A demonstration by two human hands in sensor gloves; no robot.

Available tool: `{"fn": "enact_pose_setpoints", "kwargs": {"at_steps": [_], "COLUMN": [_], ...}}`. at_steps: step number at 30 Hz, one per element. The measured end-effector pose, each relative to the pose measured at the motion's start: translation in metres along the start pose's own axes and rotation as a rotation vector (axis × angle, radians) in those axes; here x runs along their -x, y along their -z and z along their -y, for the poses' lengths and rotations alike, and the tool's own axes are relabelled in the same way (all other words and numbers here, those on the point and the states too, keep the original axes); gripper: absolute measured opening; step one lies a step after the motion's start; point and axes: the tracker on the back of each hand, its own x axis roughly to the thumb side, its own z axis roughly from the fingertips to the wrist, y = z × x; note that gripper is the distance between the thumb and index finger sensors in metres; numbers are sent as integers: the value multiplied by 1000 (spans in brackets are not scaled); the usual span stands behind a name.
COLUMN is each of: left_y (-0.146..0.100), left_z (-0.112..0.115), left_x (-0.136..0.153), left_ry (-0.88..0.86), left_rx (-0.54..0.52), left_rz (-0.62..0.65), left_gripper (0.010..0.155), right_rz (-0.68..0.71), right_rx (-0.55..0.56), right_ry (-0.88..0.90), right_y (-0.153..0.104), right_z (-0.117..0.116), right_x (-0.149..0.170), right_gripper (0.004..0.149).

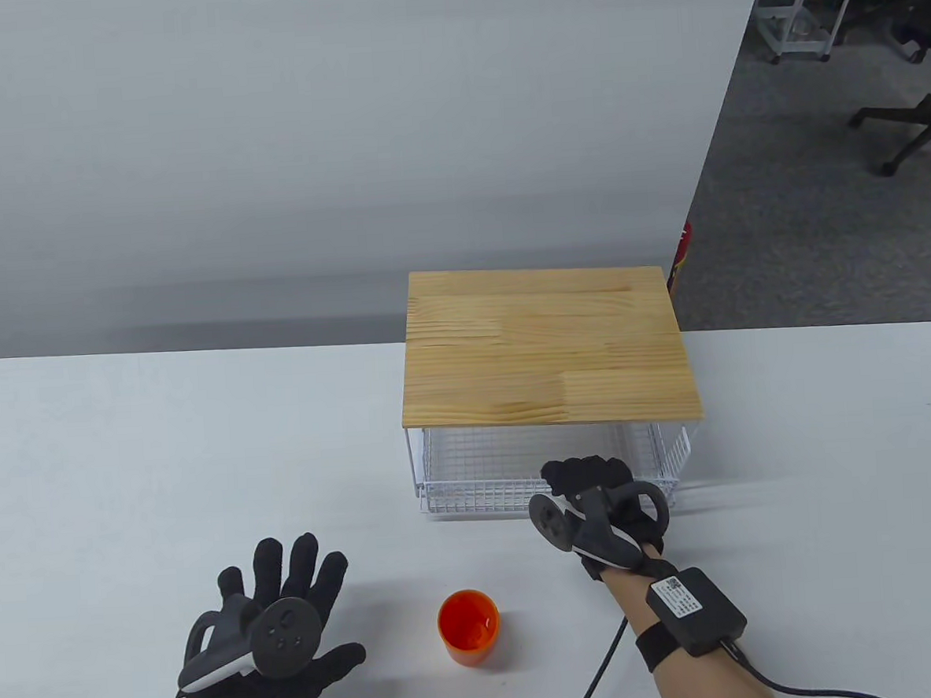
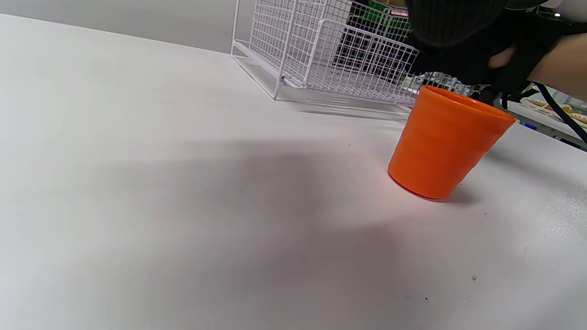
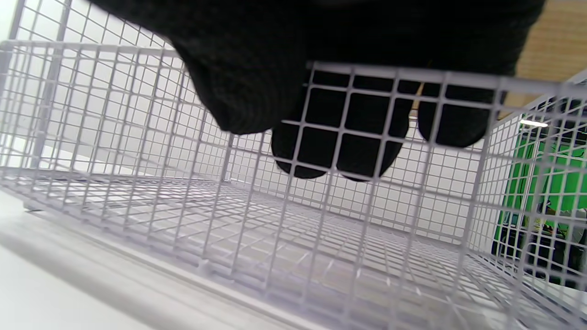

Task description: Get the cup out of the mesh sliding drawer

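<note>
While sitting upright on the white table (image 1: pixel 124 433), cup: small orange plastic cup (image 1: pixel 468 626) is standing at 7 o'clock from the white wire-mesh drawer (image 1: pixel 481 474).
Right hand (image 1: pixel 593 507): fingers are curling over the drawer's front rim.
Left hand (image 1: pixel 280 612): is lying spread, holding nothing.

You see an orange plastic cup (image 1: pixel 468 626) standing upright on the white table, mouth up, with nothing visible inside, its wall faintly ribbed and tapering toward the base. It sits outside the mesh sliding drawer (image 1: pixel 489 474), near its front and well apart from it. You find the drawer is white wire mesh, set under a pale wooden top, its front edge projecting slightly past that top. Its mesh floor holds no item.
</note>
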Motion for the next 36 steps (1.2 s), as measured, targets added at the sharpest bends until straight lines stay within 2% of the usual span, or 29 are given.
{"fn": "enact_pose_setpoints", "kwargs": {"at_steps": [36], "left_y": [1], "left_z": [0], "left_x": [1], "left_ry": [-5], "left_rx": [11], "left_rz": [-5], "left_gripper": [95], "right_rz": [-115], "right_rx": [-14], "right_ry": [-71], "right_y": [29], "right_z": [-12], "right_x": [-5], "right_gripper": [27]}}
